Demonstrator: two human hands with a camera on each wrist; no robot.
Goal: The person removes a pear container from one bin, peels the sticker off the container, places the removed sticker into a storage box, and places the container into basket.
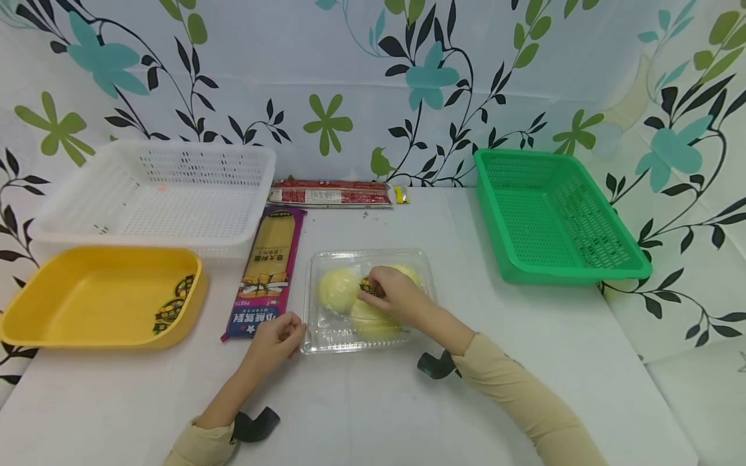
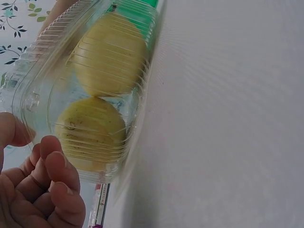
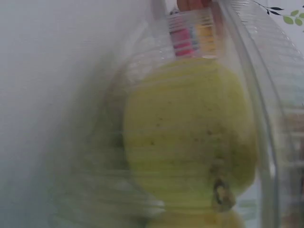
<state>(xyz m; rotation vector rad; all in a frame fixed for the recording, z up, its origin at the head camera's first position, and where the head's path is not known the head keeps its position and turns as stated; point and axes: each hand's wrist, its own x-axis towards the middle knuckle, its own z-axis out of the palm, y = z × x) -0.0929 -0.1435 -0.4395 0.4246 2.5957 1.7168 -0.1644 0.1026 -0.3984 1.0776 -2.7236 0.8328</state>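
Observation:
A clear plastic box (image 1: 326,333) with its lid down holds three pale yellow, apple-like fruits (image 1: 338,289). My left hand (image 1: 276,339) is at the box's near left corner. There, its thumb and forefinger pinch the rim, which shows in the left wrist view beside two fruits (image 2: 111,54). Over the lid's middle, my right hand (image 1: 396,291) pinches a small black and yellow sticker (image 1: 367,285) between thumb and fingers. The right wrist view shows a fruit (image 3: 187,128) through the box wall, blurred.
A purple pasta packet (image 1: 268,259) lies left of the box. Behind are red packets (image 1: 332,194) and a small yellow packet (image 1: 402,195). White (image 1: 245,239) and green (image 1: 559,272) baskets flank them. A yellow tray (image 1: 99,330) at left holds several round stickers (image 1: 169,314).

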